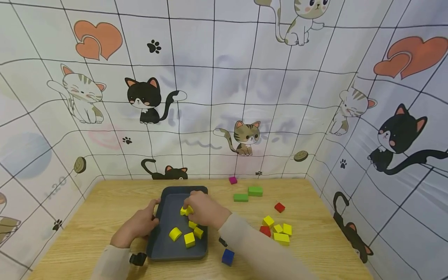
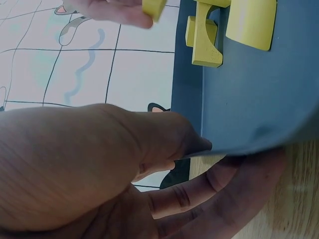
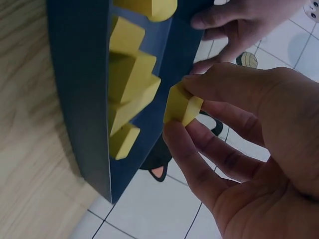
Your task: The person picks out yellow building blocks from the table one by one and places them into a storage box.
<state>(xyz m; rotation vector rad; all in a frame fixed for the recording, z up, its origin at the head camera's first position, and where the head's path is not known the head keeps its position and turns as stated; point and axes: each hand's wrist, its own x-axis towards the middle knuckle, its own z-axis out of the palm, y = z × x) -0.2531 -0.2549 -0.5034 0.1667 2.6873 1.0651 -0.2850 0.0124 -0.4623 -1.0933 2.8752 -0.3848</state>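
Note:
A dark grey tray [image 1: 168, 254] lies on the wooden table with several yellow blocks in it, among them a cube [image 1: 189, 240] and a curved block [image 1: 175, 234]. My left hand [image 1: 138, 224] grips the tray's left rim, thumb at the edge and fingers beneath it in the left wrist view. Over the tray's far part, my right hand [image 1: 206, 209] pinches a small yellow block [image 3: 182, 105] between thumb and fingertips. An arch-shaped yellow block [image 2: 203, 42] rests in the tray near its far end.
Right of the tray are a blue block [image 1: 228, 257], two green blocks [image 1: 255, 191], red blocks [image 1: 279, 207] and several yellow blocks [image 1: 281, 238]. A magenta block [image 1: 233, 180] lies at the table's back edge. A cat-print cloth [image 1: 196, 140] hangs behind and at the sides.

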